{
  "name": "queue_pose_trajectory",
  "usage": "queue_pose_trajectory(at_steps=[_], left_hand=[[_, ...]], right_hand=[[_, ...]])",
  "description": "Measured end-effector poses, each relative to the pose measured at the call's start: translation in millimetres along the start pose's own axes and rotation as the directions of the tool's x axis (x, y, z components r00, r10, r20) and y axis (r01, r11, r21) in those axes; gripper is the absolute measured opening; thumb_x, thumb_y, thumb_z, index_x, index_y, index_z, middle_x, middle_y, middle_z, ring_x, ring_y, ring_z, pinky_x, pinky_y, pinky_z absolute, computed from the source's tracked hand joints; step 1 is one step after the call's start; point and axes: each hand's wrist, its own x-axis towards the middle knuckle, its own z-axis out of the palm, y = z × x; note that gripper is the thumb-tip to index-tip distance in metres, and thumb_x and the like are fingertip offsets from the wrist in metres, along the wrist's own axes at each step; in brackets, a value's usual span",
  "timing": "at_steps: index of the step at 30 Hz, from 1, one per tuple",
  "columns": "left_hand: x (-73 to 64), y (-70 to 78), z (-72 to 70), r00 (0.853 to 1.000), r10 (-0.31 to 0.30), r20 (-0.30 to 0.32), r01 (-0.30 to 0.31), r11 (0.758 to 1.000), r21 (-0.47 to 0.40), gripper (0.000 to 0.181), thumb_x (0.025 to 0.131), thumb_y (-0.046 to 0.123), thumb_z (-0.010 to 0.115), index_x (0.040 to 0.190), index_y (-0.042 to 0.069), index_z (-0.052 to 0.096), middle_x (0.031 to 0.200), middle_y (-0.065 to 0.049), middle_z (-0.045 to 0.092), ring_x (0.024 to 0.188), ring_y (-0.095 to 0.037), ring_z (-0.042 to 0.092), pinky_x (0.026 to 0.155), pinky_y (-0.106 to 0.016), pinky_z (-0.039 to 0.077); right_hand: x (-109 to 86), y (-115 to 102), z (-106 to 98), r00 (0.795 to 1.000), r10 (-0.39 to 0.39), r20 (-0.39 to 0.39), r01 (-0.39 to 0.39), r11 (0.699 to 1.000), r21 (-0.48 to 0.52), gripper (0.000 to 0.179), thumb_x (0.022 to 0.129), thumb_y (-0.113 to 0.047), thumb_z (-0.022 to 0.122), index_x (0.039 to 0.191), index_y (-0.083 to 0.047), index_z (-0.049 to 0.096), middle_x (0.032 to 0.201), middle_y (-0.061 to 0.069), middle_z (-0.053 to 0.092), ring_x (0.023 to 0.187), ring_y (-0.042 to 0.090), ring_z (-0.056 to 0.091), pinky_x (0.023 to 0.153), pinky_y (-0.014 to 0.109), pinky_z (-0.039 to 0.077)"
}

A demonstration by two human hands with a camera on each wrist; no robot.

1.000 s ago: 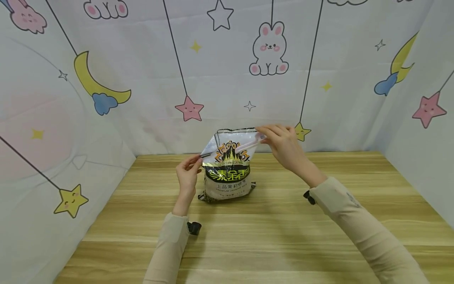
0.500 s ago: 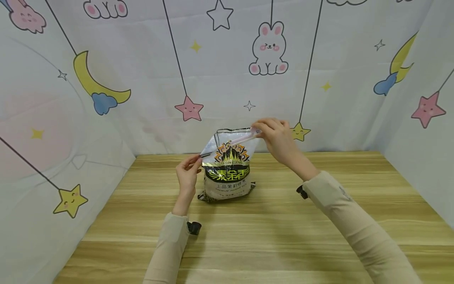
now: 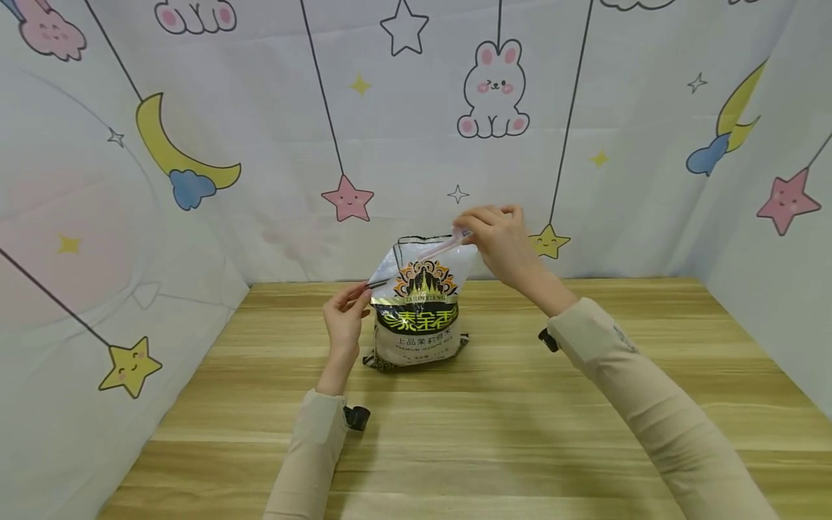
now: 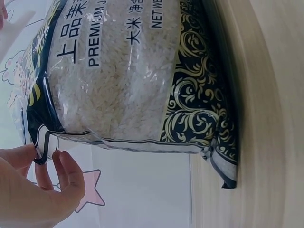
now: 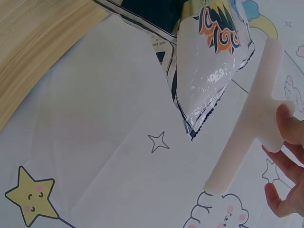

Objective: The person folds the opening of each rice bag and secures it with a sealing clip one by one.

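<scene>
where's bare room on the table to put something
Bare table in front of the rice bag, between the left sleeve and right sleeve; more outside each sleeve. Crowded at the bag: the left hand pinches its edge, the right hand holds a pale T-shaped piece.

We counted one rice bag (image 3: 419, 307), one pale T-shaped tool (image 5: 251, 118), one left hand (image 3: 342, 321) and one right hand (image 3: 500, 242) around the middle of the head view. Lower down we saw two sleeves (image 3: 302, 462); higher up, two pink stars (image 3: 348, 198) and two crescent moons (image 3: 154, 141).
</scene>
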Motion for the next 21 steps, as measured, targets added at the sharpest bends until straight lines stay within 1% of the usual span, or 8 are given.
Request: queue_pose_trajectory(at_steps=[9, 15, 21], left_hand=[[-0.6, 0.2, 1.1, 1.000, -0.007, 0.003, 0.007, 1.000, -0.008, 0.027, 0.078, -0.005, 0.062, 0.102, -0.014, 0.058, 0.071, 0.012, 0.062, 0.060, -0.002, 0.057, 0.052, -0.015, 0.049], [-1.9, 0.1, 2.4, 1.000, -0.002, 0.004, 0.002, 1.000, -0.011, 0.027, 0.078, -0.005, 0.062, 0.102, -0.014, 0.058, 0.070, 0.012, 0.061, 0.060, -0.001, 0.057, 0.051, -0.014, 0.048], [-1.1, -0.5, 0.9, 1.000, 0.007, -0.005, -0.007, 1.000, -0.013, 0.026, 0.077, -0.005, 0.063, 0.101, -0.014, 0.059, 0.070, 0.013, 0.062, 0.060, -0.001, 0.057, 0.051, -0.014, 0.049]], right_hand=[[9.8, -1, -3, 0.998, 0.022, 0.054, -0.021, 1.000, -0.019, 0.021, 0.077, -0.008, 0.064, 0.098, -0.010, 0.065, 0.104, 0.006, 0.065, 0.094, 0.022, 0.058, 0.080, 0.044, 0.035], [15.9, -1, -5, 0.998, 0.000, 0.055, 0.003, 0.999, -0.049, 0.023, 0.076, -0.010, 0.065, 0.099, -0.011, 0.064, 0.105, 0.005, 0.064, 0.093, 0.021, 0.058, 0.079, 0.044, 0.036], [21.5, -3, -3, 0.997, -0.001, 0.072, 0.006, 0.998, -0.062, 0.020, 0.079, -0.011, 0.063, 0.099, -0.011, 0.064, 0.108, 0.006, 0.063, 0.096, 0.022, 0.056, 0.078, 0.044, 0.035]])
